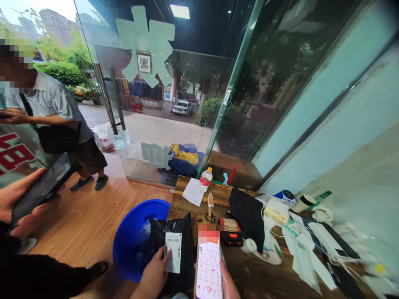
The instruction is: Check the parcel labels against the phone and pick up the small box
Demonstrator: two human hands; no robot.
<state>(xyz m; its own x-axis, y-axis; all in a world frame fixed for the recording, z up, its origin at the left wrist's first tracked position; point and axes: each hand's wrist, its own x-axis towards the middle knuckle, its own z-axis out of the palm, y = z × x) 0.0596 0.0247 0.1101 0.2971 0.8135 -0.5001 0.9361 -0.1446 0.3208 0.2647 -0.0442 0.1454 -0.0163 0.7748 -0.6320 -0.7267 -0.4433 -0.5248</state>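
Two hands show at the bottom centre of the frame. The left hand (153,272) presses its thumb and fingers on the white label (173,252) of a black parcel bag (174,232), which lies at the near left end of the wooden table (249,274), partly over a blue basin (131,236) on the floor. The right hand (229,286) is closed around a phone (208,270), held upright with its lit screen toward the camera; only the edge of the palm shows, so the finger grip is hard to make out.

Further up the table, in the centre of the frame, lie a small knife (210,204), a pair of scissors (210,216), a sheet of paper (193,191) and a plastic bottle (205,179) with a red label. To the right are a black cloth (248,214), a roll of tape (248,245) and scattered white papers and cables.

At the left edge, another person's hands (15,203) hold a dark phone (42,187). In the upper left, a third person in a grey shirt (51,99) stands by the glass door (149,104).
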